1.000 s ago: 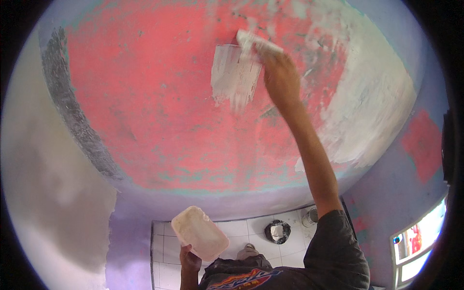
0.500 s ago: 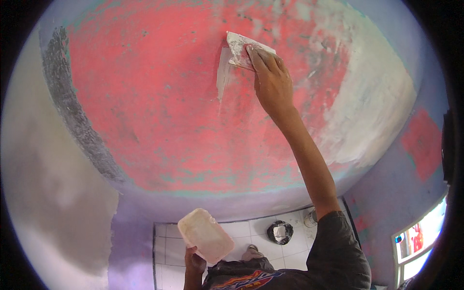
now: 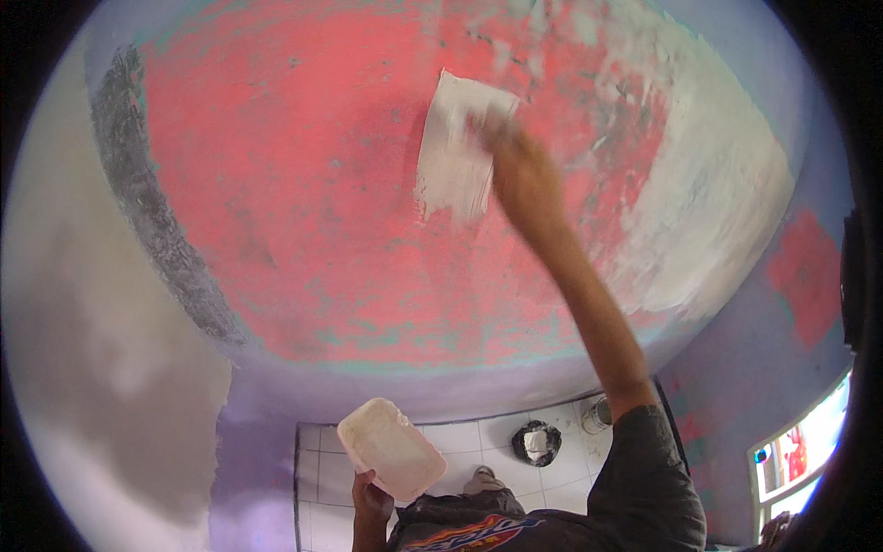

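My right hand [image 3: 522, 166] is raised against the pink, patchy wall [image 3: 285, 212], at a rectangular patch of wet white filler [image 3: 451, 147]. Its fingers are smeared by motion, so the flat spreader seen there earlier can't be made out clearly. Low in the picture, my left hand [image 3: 369, 494] grips a pale rectangular plastic tub [image 3: 392, 446] with whitish material inside.
A black bag with white contents [image 3: 536, 444] and a round bucket [image 3: 595, 414] are on the tiled floor [image 3: 501, 465] below. Side walls [image 3: 101, 368] flank the pink one. At the lower right is a bright window [image 3: 796, 442]; my foot [image 3: 483, 478] shows below.
My right hand has moved over the patch and slightly down from half a second ago, and the white filler patch now looks broader. The tub has barely shifted.
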A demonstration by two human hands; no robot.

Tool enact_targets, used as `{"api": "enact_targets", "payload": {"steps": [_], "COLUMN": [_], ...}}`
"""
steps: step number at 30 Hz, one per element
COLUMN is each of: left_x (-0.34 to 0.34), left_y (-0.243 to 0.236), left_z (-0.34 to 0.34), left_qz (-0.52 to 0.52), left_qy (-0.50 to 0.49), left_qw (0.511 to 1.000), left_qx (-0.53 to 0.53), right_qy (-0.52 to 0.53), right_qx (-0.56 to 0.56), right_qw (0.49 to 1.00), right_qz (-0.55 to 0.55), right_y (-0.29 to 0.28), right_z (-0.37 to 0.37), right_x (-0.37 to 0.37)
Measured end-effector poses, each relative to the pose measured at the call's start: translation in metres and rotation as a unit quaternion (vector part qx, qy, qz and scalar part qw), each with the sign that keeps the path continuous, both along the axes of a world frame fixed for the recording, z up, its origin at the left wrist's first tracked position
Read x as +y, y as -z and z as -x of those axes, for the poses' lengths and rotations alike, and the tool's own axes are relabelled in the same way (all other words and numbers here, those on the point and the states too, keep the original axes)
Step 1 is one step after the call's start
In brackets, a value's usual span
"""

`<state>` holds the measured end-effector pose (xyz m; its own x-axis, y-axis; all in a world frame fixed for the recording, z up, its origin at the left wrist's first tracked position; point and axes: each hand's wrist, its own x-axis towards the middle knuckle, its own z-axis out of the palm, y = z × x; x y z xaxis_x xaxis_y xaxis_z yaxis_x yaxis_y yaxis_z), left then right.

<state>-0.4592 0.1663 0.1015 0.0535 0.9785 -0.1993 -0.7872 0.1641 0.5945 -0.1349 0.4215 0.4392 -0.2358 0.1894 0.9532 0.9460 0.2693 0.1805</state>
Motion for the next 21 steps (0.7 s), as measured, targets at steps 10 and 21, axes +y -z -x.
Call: {"api": "enact_targets", "payload": {"steps": [10,21], "left_x": [0.011,0.004], "left_y": [0.016,0.007], "left_z": [-0.001,-0.001], "left_qz": [0.021,0.015], "left_qy": [0.009,-0.010], "left_qw": [1.000,0.999], "left_qx": [-0.010,0.027], "right_qy": [-0.045,0.016], "right_qx": [-0.133,0.015], "right_qw": [0.978,1.000], "right_qz": [0.154,0.011], "right_y": [0.200,0.003], "right_z": [0.038,-0.051], "right_x": [-0.004,0.004]}}
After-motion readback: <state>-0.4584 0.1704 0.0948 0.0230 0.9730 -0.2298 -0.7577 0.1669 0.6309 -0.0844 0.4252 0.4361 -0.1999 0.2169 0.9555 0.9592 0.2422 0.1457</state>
